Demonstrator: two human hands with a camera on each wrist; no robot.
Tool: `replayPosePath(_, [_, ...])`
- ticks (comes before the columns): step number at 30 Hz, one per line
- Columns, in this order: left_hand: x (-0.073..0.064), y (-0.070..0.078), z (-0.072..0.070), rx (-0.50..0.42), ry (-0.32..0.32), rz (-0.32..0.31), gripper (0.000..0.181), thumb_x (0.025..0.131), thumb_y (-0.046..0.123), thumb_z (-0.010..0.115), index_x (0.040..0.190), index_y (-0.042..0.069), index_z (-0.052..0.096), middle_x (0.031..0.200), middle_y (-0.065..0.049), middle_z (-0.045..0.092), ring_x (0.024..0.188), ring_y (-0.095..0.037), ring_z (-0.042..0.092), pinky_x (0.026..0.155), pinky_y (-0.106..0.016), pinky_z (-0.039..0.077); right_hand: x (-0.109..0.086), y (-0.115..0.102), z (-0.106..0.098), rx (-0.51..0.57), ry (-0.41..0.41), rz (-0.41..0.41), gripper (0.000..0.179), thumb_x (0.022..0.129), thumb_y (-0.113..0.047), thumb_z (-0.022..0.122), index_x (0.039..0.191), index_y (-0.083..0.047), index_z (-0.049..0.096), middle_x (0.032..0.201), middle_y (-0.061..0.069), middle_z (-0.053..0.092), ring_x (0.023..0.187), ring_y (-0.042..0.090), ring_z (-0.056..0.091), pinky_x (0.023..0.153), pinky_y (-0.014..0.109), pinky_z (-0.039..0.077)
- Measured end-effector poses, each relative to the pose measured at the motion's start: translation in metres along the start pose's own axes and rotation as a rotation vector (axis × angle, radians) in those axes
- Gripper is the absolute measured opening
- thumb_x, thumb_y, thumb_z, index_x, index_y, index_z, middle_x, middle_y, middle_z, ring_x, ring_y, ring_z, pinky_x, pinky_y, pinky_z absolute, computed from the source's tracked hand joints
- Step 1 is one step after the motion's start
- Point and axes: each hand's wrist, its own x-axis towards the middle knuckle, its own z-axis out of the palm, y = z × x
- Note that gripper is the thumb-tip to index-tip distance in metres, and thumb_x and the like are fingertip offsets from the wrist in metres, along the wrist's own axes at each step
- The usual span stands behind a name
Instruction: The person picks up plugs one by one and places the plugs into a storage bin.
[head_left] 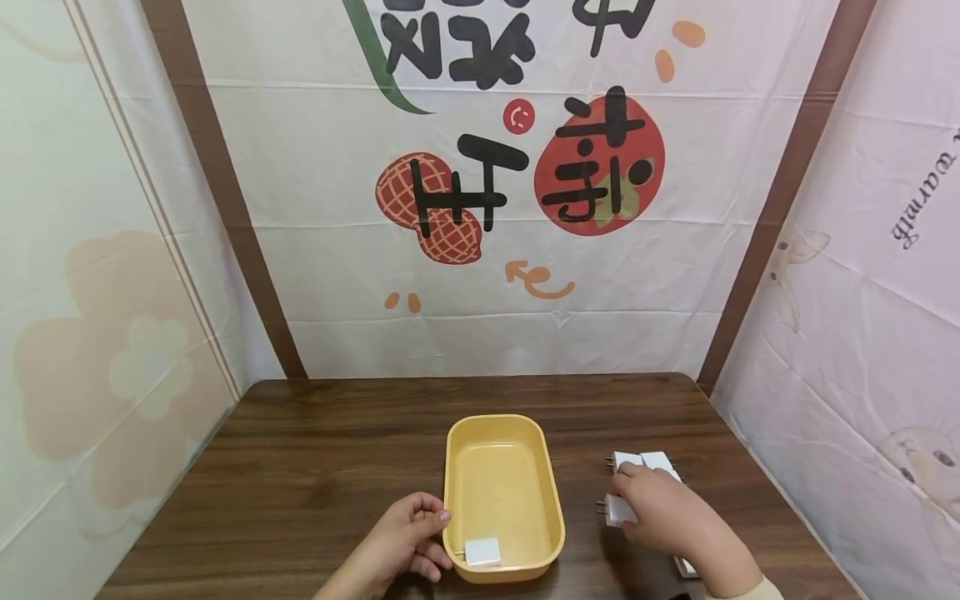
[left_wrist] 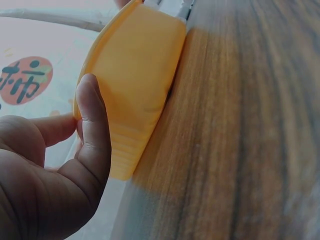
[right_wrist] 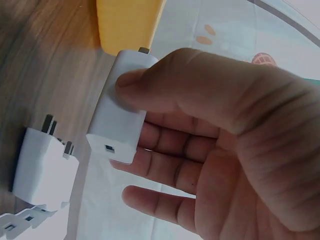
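Observation:
A yellow tray stands on the table, and one white charger plug lies in its near left corner. My left hand holds the tray's left rim near that corner; the left wrist view shows fingers against the outer wall. To the tray's right, my right hand pinches a white charger plug between thumb and fingers, its prongs pointing toward the tray. More white charger plugs sit beside and partly under the right hand, which hides some of them.
The dark wooden table runs back to a printed cloth wall. Similar cloth hangs on the left and right. Beyond the right hand, white plugs stand near the table's right side, and another lies closer to me.

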Motion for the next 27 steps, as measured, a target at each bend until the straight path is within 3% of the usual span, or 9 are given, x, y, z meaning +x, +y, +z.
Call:
replayPosePath(5, [0.0, 0.0, 0.0, 0.001, 0.003, -0.001, 0.029, 0.105, 0.02, 0.059, 0.119, -0.002, 0.047, 0.09, -0.016, 0.067, 0.064, -0.017, 0.071, 0.053, -0.027, 0.059, 0.007, -0.004, -0.008, -0.009, 0.038, -0.04, 0.033, 0.064, -0.016, 0.084, 0.093, -0.015, 0.07, 0.092, -0.007, 0.061, 0.074, 0.011, 0.059, 0.058, 0.031, 0.047])
replayPosePath(15, [0.001, -0.001, -0.001, -0.019, -0.009, 0.011, 0.026, 0.105, 0.019, 0.059, 0.117, -0.001, 0.046, 0.089, -0.014, 0.067, 0.063, -0.017, 0.071, 0.052, -0.026, 0.058, 0.025, -0.017, -0.024, 0.04, -0.034, -0.047, 0.034, 0.07, -0.017, 0.085, 0.102, -0.015, 0.073, 0.098, -0.006, 0.063, 0.083, 0.013, 0.063, 0.069, 0.037, 0.054])
replayPosePath(27, [0.001, -0.002, -0.002, -0.02, -0.011, 0.015, 0.026, 0.105, 0.018, 0.059, 0.118, -0.001, 0.047, 0.089, -0.014, 0.067, 0.063, -0.017, 0.071, 0.052, -0.026, 0.058, 0.038, -0.03, -0.031, 0.05, -0.025, -0.083, 0.032, 0.069, -0.016, 0.082, 0.1, -0.016, 0.073, 0.094, -0.008, 0.06, 0.075, 0.007, 0.055, 0.065, 0.032, 0.049])
